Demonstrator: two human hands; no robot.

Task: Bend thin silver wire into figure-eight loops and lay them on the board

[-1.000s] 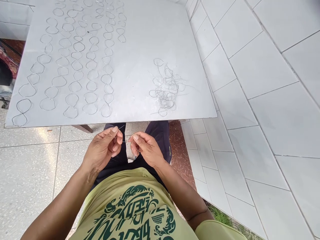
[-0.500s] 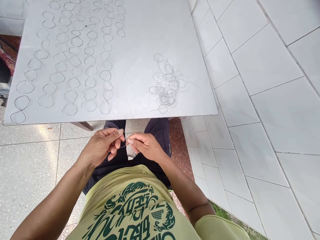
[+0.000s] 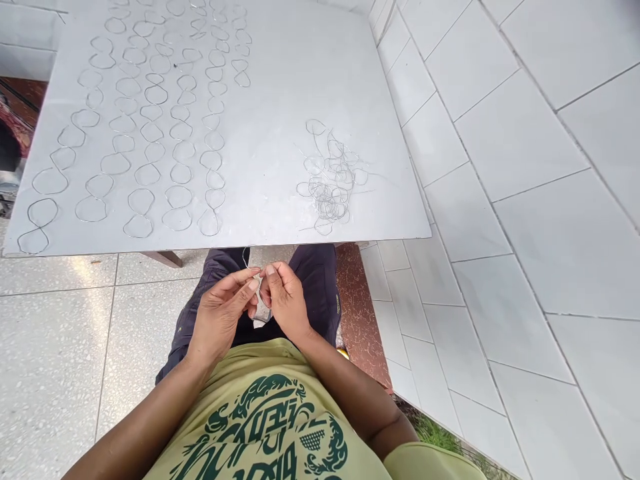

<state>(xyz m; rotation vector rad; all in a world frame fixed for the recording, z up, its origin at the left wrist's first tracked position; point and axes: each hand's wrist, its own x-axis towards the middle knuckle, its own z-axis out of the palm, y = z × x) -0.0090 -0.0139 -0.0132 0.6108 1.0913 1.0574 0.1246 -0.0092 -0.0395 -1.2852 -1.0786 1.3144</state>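
The L hand [image 3: 217,317] and the R hand [image 3: 285,297] were close together, just off the near edge of the counter [image 3: 285,133], w/ fingertips nearly meeting. Both were pinched on a thin wire [image 3: 245,258], thumb against finger; a bent end of it stuck out past the L fingertips, at abt. 11 o'clock. The part b/w the fingers was too small to see its exact shape, and if the two hands touched each other I could not tell.

From the hands, a tangled heap [image 3: 333,187] of curled wires lay on the counter at 1 o'clock. At 11 o'clock many eights [image 3: 139,214] of wire lay flat, in approx. six rows running away from the near edge; the R-most row was short, at the far part only.

The tiled wall [image 3: 500,200] stood at 2 to 3 o'clock. The speckled floor [image 3: 65,333] was at 8 to 9 o'clock, w/ a counter leg [image 3: 165,259] b/w 9 and 10. The printed shirt [image 3: 300,400] was at 6 o'clock, some grass [image 3: 435,433] at 4.
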